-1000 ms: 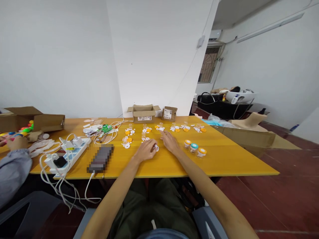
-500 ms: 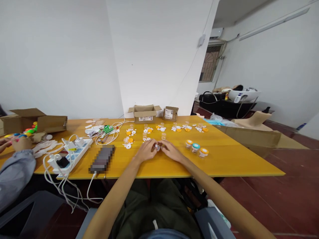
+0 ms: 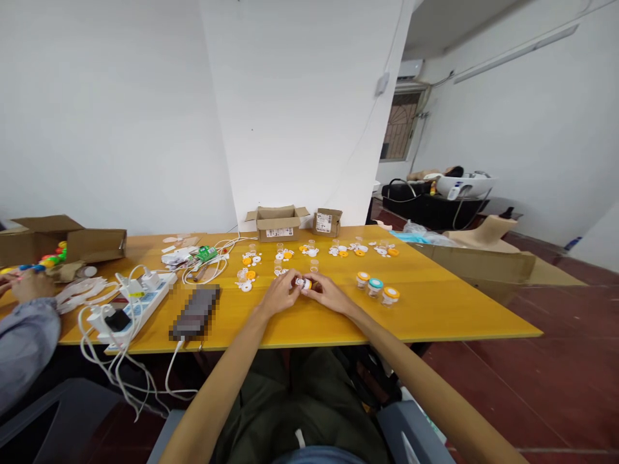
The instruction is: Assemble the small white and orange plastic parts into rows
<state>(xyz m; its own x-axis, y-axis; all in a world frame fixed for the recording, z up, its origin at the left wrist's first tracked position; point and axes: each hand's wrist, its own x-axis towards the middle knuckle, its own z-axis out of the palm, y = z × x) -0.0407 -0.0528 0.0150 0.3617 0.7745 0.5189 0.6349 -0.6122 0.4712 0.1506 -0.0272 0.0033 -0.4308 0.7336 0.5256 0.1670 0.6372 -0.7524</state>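
Between my two hands, over the front half of the table, is a small white-and-orange piece with dark spots, seemingly a jar lid (image 3: 304,283). The fingertips of my left hand (image 3: 281,293) are closed on its left side. Closed on the other side are those of my right hand (image 3: 327,294); the fingers partly cover the piece. Just beyond them stands a clear open cup (image 3: 314,265). To the right are three lidded clear jars, one with a teal lid (image 3: 374,283) between an orange-lidded jar (image 3: 362,276) and another orange-lidded jar (image 3: 390,295).
Groups of white discs, orange rings and clear cups (image 3: 248,275) lie across the table (image 3: 435,316). Cardboard boxes (image 3: 278,222) stand by the wall. To the left are a phone (image 3: 196,311), a power strip (image 3: 140,309) with cables, and a co-worker's sleeve (image 3: 31,332).
The piece in my hands has turned so that its spotted white face and orange part show more. My hands stay together; the view has shifted slightly.
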